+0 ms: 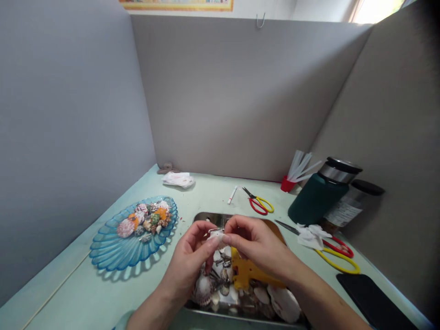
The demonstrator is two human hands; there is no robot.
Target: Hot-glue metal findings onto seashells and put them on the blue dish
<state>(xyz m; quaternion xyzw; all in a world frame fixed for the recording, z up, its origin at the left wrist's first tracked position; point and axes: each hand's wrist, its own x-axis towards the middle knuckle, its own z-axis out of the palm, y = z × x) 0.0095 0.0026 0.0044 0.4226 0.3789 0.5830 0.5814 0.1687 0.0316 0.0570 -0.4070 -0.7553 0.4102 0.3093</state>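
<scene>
My left hand (192, 256) and my right hand (257, 243) meet above a metal tray (206, 309). Between their fingertips is a small white shell (216, 235), with a thin silver metal clip (216, 229) along its top edge. Both hands pinch it, and the fingers partly hide it. Under the hands, the tray holds shells of several sizes, among them a ribbed shell (203, 289) and a large pale shell (284, 303). A yellow glue gun (249, 271) lies in the tray, partly covered by my right hand.
To the left stands a blue scalloped dish (117, 254) bearing decorated shells. Behind the tray are small scissors (260, 203) and a white stick (232, 195). On the right are a green bottle (316, 197), larger scissors (338, 260), a red cup (288, 184) of glue sticks and a black phone (374, 300).
</scene>
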